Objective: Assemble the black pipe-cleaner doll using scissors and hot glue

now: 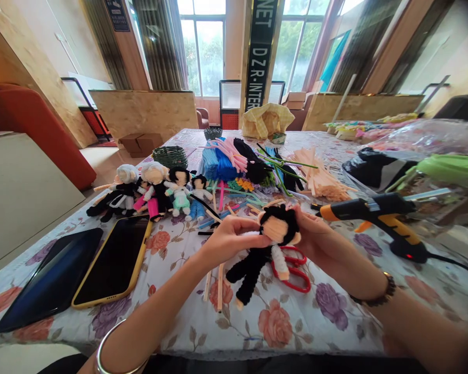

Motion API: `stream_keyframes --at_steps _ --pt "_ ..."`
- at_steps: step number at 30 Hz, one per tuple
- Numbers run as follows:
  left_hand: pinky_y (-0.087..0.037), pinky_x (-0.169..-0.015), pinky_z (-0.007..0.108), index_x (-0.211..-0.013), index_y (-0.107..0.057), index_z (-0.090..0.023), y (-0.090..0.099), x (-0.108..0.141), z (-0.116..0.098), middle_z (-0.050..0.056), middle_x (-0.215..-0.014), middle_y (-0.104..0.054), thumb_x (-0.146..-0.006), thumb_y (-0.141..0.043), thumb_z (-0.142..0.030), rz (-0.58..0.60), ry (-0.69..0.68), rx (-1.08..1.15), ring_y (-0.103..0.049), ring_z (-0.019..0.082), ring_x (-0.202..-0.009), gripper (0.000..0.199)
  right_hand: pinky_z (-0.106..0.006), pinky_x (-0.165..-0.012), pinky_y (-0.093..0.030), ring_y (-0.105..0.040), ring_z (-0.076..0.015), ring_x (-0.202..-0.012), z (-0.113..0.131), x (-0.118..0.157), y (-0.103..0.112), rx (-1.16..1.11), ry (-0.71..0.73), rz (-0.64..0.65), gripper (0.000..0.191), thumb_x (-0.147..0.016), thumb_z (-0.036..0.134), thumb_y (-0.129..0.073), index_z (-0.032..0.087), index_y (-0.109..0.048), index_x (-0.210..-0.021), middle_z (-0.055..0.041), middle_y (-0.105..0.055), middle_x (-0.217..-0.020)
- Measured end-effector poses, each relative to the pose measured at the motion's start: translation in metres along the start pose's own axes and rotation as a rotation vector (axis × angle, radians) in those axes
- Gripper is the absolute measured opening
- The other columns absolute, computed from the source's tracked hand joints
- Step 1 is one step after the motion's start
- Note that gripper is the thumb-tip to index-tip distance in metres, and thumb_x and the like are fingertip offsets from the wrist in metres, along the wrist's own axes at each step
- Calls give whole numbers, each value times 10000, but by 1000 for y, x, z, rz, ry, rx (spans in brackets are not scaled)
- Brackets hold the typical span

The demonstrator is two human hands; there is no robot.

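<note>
A small doll made of fuzzy pipe cleaners, with black hair, a blank peach face, white sleeves and black trousers, is held just above the table. My left hand pinches it at the neck and shoulder, thumb across the front. My right hand grips the side and back of its head; some of those fingers are hidden behind the hair. Under the doll lie red-handled scissors. To the right of my right hand rests a black and orange hot glue gun with a red light on.
Several finished-looking dolls sit at the left behind a yellow-cased phone and a dark tablet-like slab. Bundles of coloured pipe cleaners and peach ones lie at the back. A green woven basket stands behind the dolls.
</note>
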State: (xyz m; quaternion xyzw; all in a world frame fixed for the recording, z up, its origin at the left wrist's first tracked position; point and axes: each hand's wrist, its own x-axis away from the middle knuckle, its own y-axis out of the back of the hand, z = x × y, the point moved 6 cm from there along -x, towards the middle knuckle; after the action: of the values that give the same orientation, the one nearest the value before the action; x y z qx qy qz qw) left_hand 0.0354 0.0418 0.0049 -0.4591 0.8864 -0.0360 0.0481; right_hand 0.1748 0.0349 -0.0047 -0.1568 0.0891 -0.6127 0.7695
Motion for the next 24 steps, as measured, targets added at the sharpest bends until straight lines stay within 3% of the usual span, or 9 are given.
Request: stream_keyframes --at_steps 6,9,13,18,21,24 --pt "-451 -709 225 -820 -741 -139 5 0 1 22 -779 -696 -608 -758 -297 -64 -3 -10 -603 137 -723 265 -238 -723 -497 -623 -131 -778 1 -5 8 36 53 -53 246 -737 445 -682 222 -690 -839 -14 -687 -856" --pt "-431 -667 197 -790 -736 -133 12 2 -6 13 -751 -684 -627 -745 -297 -187 -48 -70 -578 113 -688 232 -207 -660 -481 -577 -94 -666 9 -2 7 208 140 -88 239 -753 440 -668 201 -671 -764 5 -651 -749" --pt "-409 -591 184 -783 -714 -134 29 6 -13 2 -712 -657 -672 -709 -330 -440 -115 -93 -533 89 -619 224 -212 -591 -466 -567 -105 -619 26 5 4 582 347 -188 222 -758 396 -659 190 -642 -678 8 -634 -687" --pt "-359 -499 165 -763 -675 -138 52 10 -7 -22 -650 -592 -650 -724 -360 -715 -193 10 -455 59 -544 254 -224 -591 -465 -617 -128 -670 44 14 2 1047 789 -301 145 -762 334 -675 216 -666 -677 2 -673 -738" --pt "-352 -470 165 -766 -653 -149 60 10 0 -28 -659 -568 -637 -730 -373 -789 -182 84 -441 58 -534 270 -220 -592 -457 -632 -114 -646 44 19 -2 1306 1005 -369 155 -784 341 -660 211 -683 -702 3 -683 -749" --pt "-372 -471 174 -787 -648 -159 63 10 3 -19 -689 -582 -631 -729 -375 -795 -174 106 -467 69 -544 279 -214 -589 -450 -641 -107 -640 38 18 -2 1416 1058 -372 192 -807 362 -634 210 -682 -699 12 -688 -747"
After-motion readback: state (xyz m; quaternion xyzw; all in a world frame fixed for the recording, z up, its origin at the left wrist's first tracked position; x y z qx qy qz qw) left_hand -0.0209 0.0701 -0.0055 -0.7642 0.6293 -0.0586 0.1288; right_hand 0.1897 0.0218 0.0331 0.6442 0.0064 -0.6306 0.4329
